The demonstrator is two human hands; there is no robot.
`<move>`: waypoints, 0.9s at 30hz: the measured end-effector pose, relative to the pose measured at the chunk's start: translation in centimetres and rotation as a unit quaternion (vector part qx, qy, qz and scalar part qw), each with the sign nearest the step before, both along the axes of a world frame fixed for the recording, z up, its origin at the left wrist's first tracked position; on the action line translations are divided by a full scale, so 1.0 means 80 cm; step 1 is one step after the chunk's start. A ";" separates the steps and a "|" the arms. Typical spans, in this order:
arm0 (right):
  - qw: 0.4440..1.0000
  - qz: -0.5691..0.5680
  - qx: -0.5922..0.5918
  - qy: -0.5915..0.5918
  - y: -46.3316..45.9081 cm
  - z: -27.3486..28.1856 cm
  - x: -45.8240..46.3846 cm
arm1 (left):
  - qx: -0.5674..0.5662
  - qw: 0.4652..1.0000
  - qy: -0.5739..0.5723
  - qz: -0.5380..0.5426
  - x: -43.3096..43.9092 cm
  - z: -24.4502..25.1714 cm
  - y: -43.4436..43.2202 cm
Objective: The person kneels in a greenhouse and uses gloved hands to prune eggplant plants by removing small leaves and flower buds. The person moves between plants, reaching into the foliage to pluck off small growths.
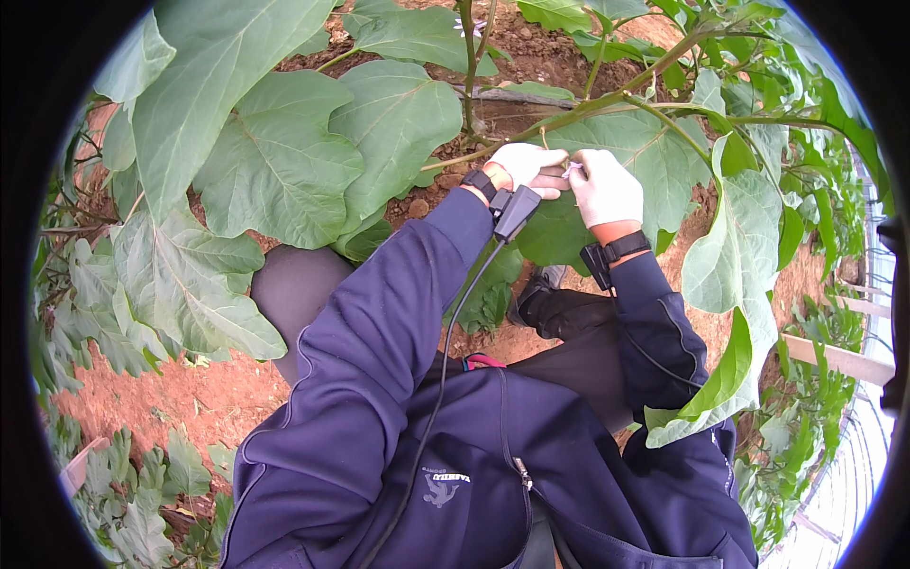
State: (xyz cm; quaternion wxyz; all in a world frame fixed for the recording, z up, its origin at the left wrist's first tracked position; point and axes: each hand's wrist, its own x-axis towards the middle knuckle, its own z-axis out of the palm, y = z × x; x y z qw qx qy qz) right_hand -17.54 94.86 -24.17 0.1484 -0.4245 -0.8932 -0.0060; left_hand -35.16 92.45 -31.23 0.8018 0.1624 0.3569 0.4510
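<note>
My left hand (526,169), in a white glove, has its fingers around a small purple eggplant flower (571,169) below a slanting green stem (597,104). Just right of it, my right hand (608,188), also gloved in white, pinches the flower between thumb and fingertips. The two hands nearly touch, and their fingers hide part of the flower. A thin stalk runs from the stem down to the left hand. Behind the hands spreads a broad eggplant leaf (640,146). Both wrists wear black straps with small devices.
Large eggplant leaves (284,156) crowd the upper left. A long drooping leaf (732,249) hangs beside the right arm. A black cable (444,370) runs down the left sleeve. Reddish soil (170,398) shows between plants. A greenhouse frame and more plants stand at the far right.
</note>
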 end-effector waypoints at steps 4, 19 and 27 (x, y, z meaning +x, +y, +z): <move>1.000 -0.011 -0.013 -0.003 0.000 0.001 -0.001 | -0.004 1.000 -0.009 -0.002 -0.001 -0.002 0.001; 0.999 -0.025 -0.032 0.005 -0.001 0.004 0.000 | -0.017 0.996 -0.069 0.048 0.004 -0.001 -0.003; 0.999 -0.026 -0.033 0.002 -0.002 0.006 0.003 | -0.014 0.995 -0.089 0.046 0.005 -0.010 0.002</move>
